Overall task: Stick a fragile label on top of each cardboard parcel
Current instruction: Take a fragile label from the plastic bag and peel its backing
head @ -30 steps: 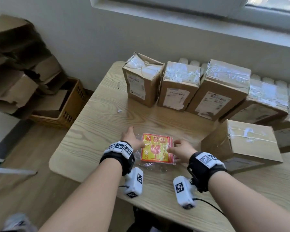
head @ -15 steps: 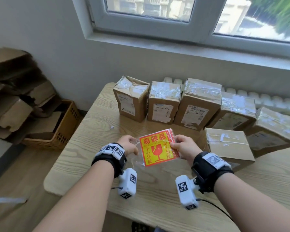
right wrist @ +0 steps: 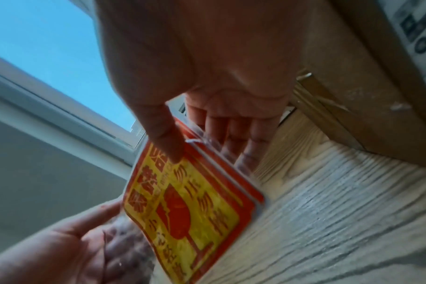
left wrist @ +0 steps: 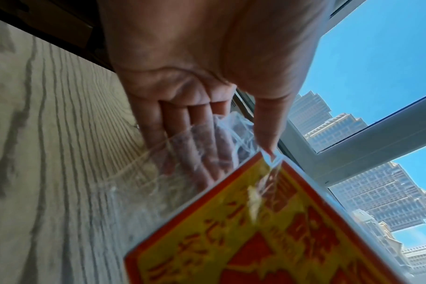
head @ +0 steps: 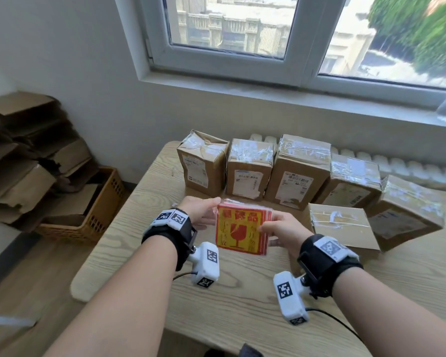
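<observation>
Overhead, the stack of fragile labels [head: 240, 229] is held upright between the left hand [head: 201, 212] and right hand [head: 281, 231], above the tabletop [head: 144, 243], with the cardboard parcels [head: 250, 171] lined up just beyond. Left wrist view: straight fingers lie behind the clear wrap [left wrist: 182, 153], thumb on the stack's corner. Right wrist view: thumb and fingers pinch the opposite edge, nearer the flat parcel [head: 341, 229].

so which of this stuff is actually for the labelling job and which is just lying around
For the job:
- stack of fragile labels, in its clear bag, held by left hand and right hand
- cardboard parcels on the table

Lying about:
- basket
- flattened cardboard
</observation>
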Tool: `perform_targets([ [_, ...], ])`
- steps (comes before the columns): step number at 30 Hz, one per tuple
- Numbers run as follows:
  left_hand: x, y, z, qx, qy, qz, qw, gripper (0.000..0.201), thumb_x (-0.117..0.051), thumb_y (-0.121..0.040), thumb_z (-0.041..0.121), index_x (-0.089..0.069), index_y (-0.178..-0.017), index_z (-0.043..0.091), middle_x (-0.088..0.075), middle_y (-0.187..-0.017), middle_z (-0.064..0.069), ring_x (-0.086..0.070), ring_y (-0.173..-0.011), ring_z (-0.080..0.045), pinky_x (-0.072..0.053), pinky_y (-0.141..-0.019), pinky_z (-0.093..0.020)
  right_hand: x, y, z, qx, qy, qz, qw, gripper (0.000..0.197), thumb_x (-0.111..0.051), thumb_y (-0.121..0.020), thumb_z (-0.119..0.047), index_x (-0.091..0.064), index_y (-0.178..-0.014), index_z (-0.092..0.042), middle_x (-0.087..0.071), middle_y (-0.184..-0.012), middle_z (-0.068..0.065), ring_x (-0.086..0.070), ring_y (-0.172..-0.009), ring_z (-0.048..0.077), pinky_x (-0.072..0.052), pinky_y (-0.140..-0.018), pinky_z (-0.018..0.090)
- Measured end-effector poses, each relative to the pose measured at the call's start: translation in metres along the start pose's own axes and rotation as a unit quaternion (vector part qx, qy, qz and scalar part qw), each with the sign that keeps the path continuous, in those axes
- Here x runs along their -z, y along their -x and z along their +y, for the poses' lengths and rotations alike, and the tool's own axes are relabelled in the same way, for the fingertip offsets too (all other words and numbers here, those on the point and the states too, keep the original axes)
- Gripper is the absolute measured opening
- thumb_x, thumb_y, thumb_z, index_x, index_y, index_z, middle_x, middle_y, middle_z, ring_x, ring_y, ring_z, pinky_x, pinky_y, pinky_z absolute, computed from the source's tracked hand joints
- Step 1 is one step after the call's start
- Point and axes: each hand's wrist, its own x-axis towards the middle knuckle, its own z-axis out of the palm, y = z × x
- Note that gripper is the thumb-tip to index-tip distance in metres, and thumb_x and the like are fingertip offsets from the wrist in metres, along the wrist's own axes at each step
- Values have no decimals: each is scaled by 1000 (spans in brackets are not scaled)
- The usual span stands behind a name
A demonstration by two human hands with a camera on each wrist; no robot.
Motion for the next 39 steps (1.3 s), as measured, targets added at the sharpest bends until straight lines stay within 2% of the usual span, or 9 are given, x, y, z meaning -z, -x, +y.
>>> perform_targets([
  [2, -1, 2, 3, -37, -3, -11, 999, 7, -70, -82, 4, -65, -82, 9, -66, -78, -8, -62, -69, -16, -48, -65, -26, -3, 4, 0, 3, 36, -29, 999, 6, -64, -87, -16, -63, -92, -12, -70, -92, 7, -67, -88, 19, -57, -79, 35],
  [5, -1, 1, 4, -76, -39, -14, 996, 34, -58, -74, -21, -60, -85, 11, -62, -82, -9, -59, -67, -16, -52, -60, -25, -8, 5, -1, 4, 54, -31, 998, 35, -66, -85, -41, -66, -101, -10, -70, -93, 5, -66, -83, 15, -55, -77, 33],
  [12, 14, 6, 1, -119, -93, -59, 987, 50, -36, -73, -27, -69, -79, 11, -64, -59, 0, -54, -55, -9, -43, -46, -16, -6, 6, -12, 128, 169, 95, 973, 80, -80, -74, -32, -39, -141, -22, -43, -127, -12, -46, -117, 8, -35, -97, 22],
  [15, 18, 7, 3, -112, -103, -57, 987, 51, -32, -73, -27, -69, -72, 9, -65, -52, 5, -55, -51, -6, -42, -46, -13, -9, 8, -18, 200, 192, 109, 955, 46, -81, -72, -29, -64, -115, -27, -60, -117, -12, -56, -106, 6, -41, -88, 20],
  [19, 20, 5, 1, -111, -110, -37, 987, 44, -43, -75, -20, -71, -68, 13, -71, -68, 2, -50, -56, -10, -37, -49, -18, -14, 11, -32, 247, 207, 145, 936, 18, -77, -77, -26, -65, -64, -27, -67, -77, -6, -61, -76, 10, -50, -74, 28],
  [25, 38, -9, -17, -65, -166, 12, 984, 51, -62, -69, -19, -62, -111, 10, -67, -105, -15, -62, -99, -27, -56, -81, -31, -16, 21, -64, 243, 102, 63, 963, 19, -59, -91, -10, -54, -74, -16, -74, -83, 8, -68, -66, 17, -50, -59, 27],
  [29, 45, -12, -26, 7, -213, 43, 976, 85, -76, -69, 0, -36, -143, 15, -52, -135, -14, -51, -123, -30, -43, -103, -39, -14, 29, -98, 242, 52, -10, 969, 22, -50, -95, -4, -49, -75, -13, -70, -99, 23, -67, -72, 20, -50, -56, 20],
  [34, 21, -14, -20, 21, -31, -24, 999, 83, -72, -82, 22, -24, -149, 16, -59, -128, -15, -59, -110, -24, -45, -93, -39, -3, 44, -142, 242, -115, -58, 962, 26, -41, -94, 3, -43, -74, -12, -70, -98, 26, -70, -72, 32, -57, -59, 31],
  [39, 12, -5, -12, -11, 140, -127, 982, 38, -54, -88, 52, -54, -113, 24, -72, -104, -11, -63, -104, -24, -34, -104, -45, 8, 45, -145, 212, -194, -30, 957, 21, -32, -94, -3, -39, -76, -12, -70, -104, 26, -71, -77, 34, -56, -75, 40],
])
